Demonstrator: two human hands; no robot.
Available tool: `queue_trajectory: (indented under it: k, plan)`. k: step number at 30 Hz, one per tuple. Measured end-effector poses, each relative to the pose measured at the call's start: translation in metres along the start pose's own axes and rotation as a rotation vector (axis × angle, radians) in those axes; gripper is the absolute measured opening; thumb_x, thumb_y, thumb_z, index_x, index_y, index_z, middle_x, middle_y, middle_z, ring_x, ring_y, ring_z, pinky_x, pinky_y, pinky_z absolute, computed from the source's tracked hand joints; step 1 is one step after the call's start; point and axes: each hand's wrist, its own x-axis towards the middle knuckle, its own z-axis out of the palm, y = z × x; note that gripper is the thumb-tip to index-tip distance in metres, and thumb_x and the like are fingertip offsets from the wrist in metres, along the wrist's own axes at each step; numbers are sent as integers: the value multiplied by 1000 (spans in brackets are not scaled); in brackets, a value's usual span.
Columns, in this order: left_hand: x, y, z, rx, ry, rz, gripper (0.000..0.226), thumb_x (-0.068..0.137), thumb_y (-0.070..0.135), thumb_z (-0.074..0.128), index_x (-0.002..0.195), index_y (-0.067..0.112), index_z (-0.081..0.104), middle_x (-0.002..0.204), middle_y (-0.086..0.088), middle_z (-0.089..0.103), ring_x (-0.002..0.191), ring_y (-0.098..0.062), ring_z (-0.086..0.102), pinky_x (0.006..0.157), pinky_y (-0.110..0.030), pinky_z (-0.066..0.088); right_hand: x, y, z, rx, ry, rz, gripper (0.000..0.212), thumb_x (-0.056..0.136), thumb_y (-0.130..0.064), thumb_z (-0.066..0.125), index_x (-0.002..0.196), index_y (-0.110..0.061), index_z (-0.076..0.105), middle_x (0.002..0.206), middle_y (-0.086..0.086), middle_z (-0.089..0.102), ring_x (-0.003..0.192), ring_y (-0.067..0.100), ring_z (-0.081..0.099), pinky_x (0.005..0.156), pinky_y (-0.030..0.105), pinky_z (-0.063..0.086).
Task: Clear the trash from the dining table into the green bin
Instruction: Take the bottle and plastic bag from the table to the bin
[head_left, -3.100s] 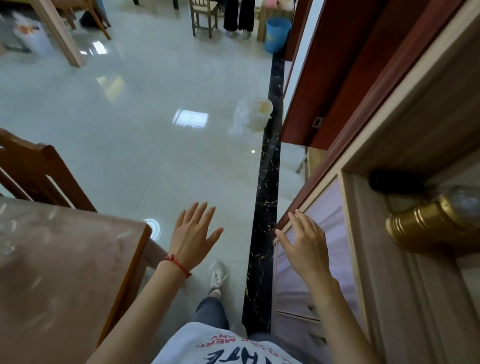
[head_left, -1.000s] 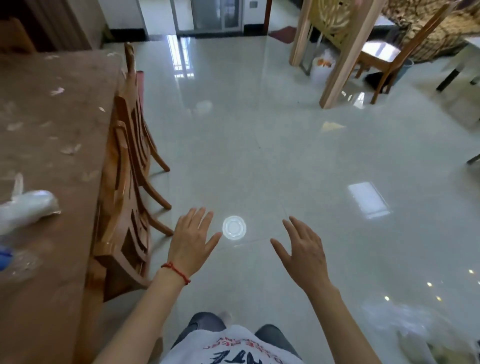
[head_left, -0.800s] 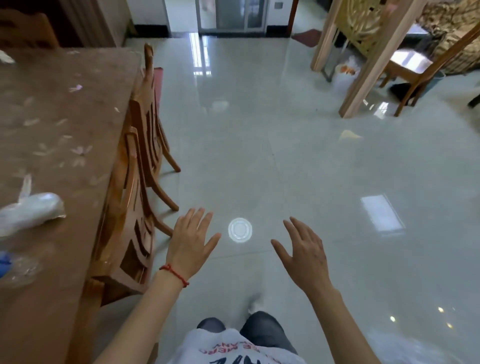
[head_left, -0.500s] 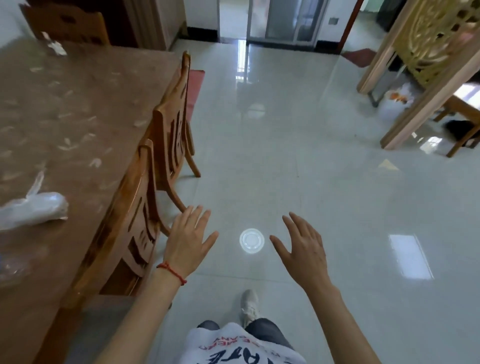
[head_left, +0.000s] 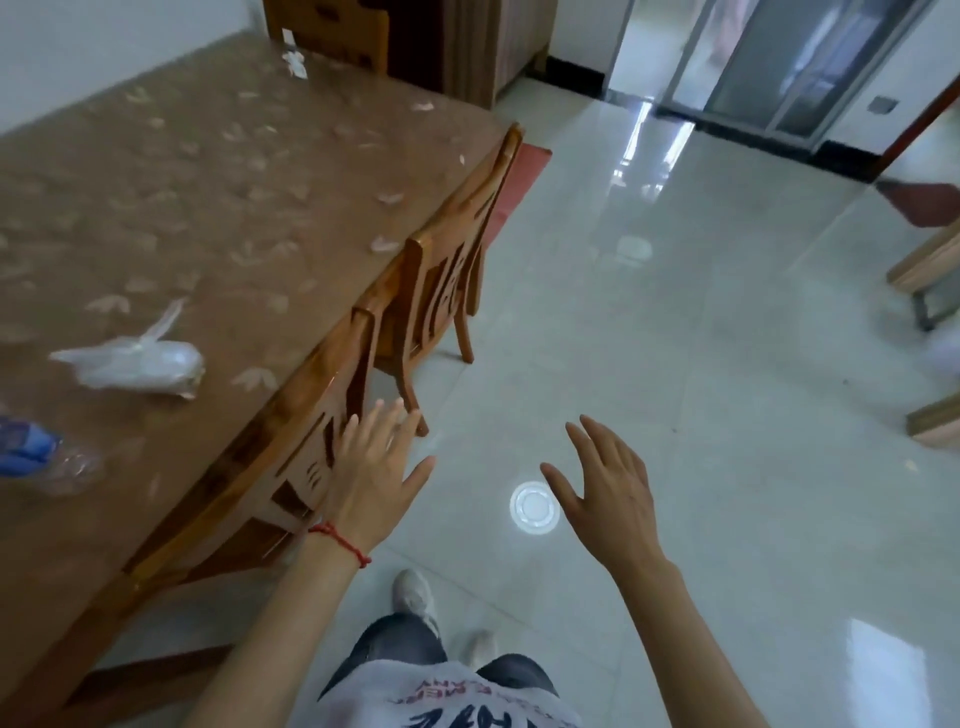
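Head view: knotted plastic bag on dining table, contents unclear.

A crumpled clear plastic bag lies on the brown dining table, at ten o'clock; paper scraps scattered beyond.

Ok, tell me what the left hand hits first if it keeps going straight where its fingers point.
Most likely the nearer wooden chair: the open left hand points forward and slightly up-frame, its fingertips overlapping the chair's back. Depth is unclear; it may pass beside it.
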Motion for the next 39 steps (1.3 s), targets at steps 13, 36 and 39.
queue_trajectory:
  k: [13,36,39]
  plan:
    - [41,-91,-41,55,90,-267,68,93,53,11,123,8,53,128,-17,56,120,-35,50,99,-55,37,140,-114,37,45,-98,-339,59,87,-53,35,126,-13,52,131,10,56,122,30,52,99,43,40]
    - [6,-188,-55,-60,212,-1073,75,90,58,9,125,8,51,130,-17,54,123,-34,48,101,-54,38,259,-297,113,163,-519,-1019,68,86,-63,25,138,-22,38,149,1,34,136,21,33,110,40,24]
    - [0,-191,-54,-120,283,-1166,83,85,66,3,131,11,46,138,-14,47,131,-30,39,108,-47,25,266,-310,119,168,-567,-1078,67,86,-62,27,139,-22,36,150,1,33,137,19,30,111,38,23]
